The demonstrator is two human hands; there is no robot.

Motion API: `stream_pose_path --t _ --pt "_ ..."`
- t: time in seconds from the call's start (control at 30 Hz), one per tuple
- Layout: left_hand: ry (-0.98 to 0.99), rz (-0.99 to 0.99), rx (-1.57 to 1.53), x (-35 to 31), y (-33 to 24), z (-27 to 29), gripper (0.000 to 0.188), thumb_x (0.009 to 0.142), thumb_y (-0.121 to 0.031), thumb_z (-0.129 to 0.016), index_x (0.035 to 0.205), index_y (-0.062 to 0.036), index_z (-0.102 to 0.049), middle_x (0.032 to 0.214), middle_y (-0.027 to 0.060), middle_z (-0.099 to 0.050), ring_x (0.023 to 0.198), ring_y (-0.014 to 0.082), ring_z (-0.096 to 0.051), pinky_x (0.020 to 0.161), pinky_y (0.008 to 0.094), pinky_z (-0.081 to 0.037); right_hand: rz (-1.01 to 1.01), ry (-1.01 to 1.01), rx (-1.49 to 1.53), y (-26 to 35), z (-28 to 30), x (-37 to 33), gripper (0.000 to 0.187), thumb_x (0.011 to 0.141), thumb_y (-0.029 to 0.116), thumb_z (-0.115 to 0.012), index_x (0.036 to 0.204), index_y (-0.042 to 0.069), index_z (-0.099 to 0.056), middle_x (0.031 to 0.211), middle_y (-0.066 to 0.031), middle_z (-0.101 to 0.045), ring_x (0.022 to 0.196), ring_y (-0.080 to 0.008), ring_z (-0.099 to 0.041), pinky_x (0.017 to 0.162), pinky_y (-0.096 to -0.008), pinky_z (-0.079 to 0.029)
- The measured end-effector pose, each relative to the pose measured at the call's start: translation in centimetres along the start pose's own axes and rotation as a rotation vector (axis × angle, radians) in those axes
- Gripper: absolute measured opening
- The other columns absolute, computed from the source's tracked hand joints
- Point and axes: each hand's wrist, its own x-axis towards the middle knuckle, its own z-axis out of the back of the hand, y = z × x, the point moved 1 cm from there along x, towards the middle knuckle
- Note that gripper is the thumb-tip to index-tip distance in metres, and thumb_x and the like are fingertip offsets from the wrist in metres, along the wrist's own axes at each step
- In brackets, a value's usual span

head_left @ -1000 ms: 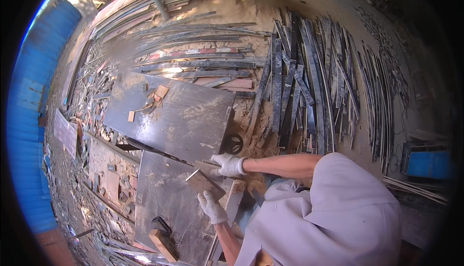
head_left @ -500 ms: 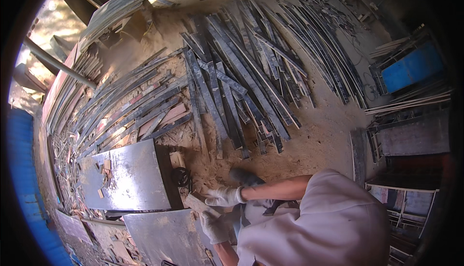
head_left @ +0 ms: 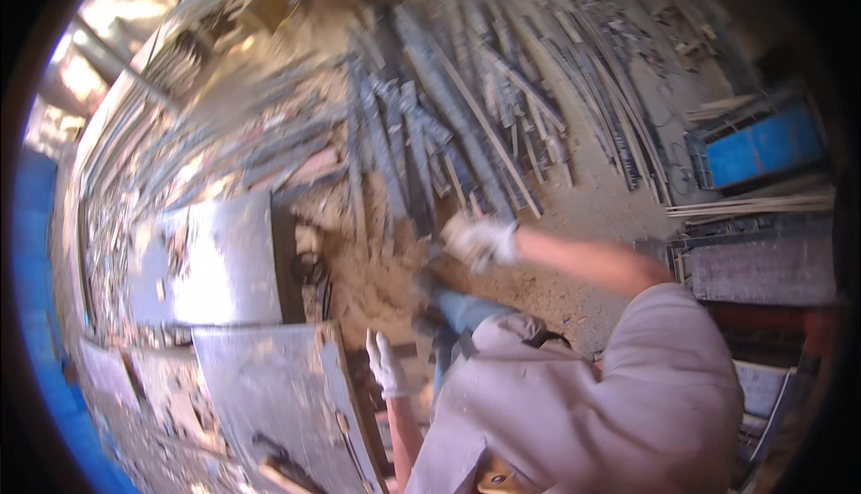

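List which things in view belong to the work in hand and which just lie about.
Likely in the work:
left gloved hand, open beside the near tabletop panel
right gloved hand, blurred, grip unclear, near the long dark strips

Seemingly lying about:
blue panel in a dark frame
thin pale strips below it

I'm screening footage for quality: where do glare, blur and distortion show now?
In the head view, white glare washes the upper tabletop; motion blur smears the right hand and dark strips; fisheye distortion bows the blue wall.

The gloves [head_left: 389,370] look matt cloth, the tabletop [head_left: 224,270] glossy metal.
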Motion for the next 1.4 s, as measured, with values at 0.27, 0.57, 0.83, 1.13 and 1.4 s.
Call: stream_pose_path --t 0.27,0.57,0.83,1.13,1.4 --pt "-0.438 -0.460 0.957 4.6 -3.0 6.5 0.089 0.093 -0.054 -0.072 0.158 -0.0025 -0.038 0.160 0.0263 -0.039 0.150 0.0459 -0.033 0.123 0.0550 -0.028 1.486 -0.894 -0.117 39.4 7.1 -31.9 0.053 0.110 0.014 -0.019 0.153 -0.017 -0.021 0.167 -0.0386 -0.010 0.158 -0.0483 -0.012 0.133 -0.0552 -0.011" --pt "-0.479 -0.216 1.135 9.5 -0.5 4.7 0.086 0.095 -0.057 -0.066 0.156 -0.0048 -0.037 0.150 0.0253 -0.042 0.139 0.0457 -0.037 0.120 0.0587 -0.026 0.470 -0.726 -0.125 11.9 14.3 -12.5 0.027 0.097 0.028 -0.076 0.114 0.007 -0.071 0.095 -0.0118 -0.078 0.074 -0.0184 -0.075 0.060 -0.0324 -0.063" --pt "-0.435 -0.101 1.161 9.4 -0.4 5.2 0.091 0.095 -0.061 -0.064 0.160 -0.0082 -0.031 0.159 0.0279 -0.034 0.146 0.0474 -0.030 0.123 0.0595 -0.021 -0.216 -0.735 0.087 -19.6 18.2 -15.1 0.021 0.099 0.027 -0.069 0.100 0.007 -0.063 0.081 -0.0078 -0.069 0.061 -0.0200 -0.066 0.054 -0.0352 -0.055" --pt "-0.363 0.045 1.197 9.6 -0.7 5.2 0.096 0.092 -0.063 -0.066 0.160 -0.0054 -0.029 0.157 0.0294 -0.033 0.145 0.0479 -0.030 0.122 0.0597 -0.021 -0.301 -0.881 0.258 -18.9 16.3 -15.7 0.023 0.100 0.024 -0.067 0.090 0.009 -0.053 0.068 -0.0029 -0.054 0.052 -0.0172 -0.055 0.045 -0.0339 -0.045" --pt "-0.361 0.073 0.946 12.5 -6.2 5.6 0.089 0.092 -0.054 -0.070 0.156 -0.0023 -0.037 0.154 0.0264 -0.040 0.144 0.0453 -0.035 0.122 0.0566 -0.026 -0.055 -0.847 -0.144 2.6 18.7 5.9 0.026 0.101 0.030 -0.067 0.108 0.005 -0.068 0.085 -0.0116 -0.074 0.064 -0.0215 -0.071 0.055 -0.0368 -0.059"
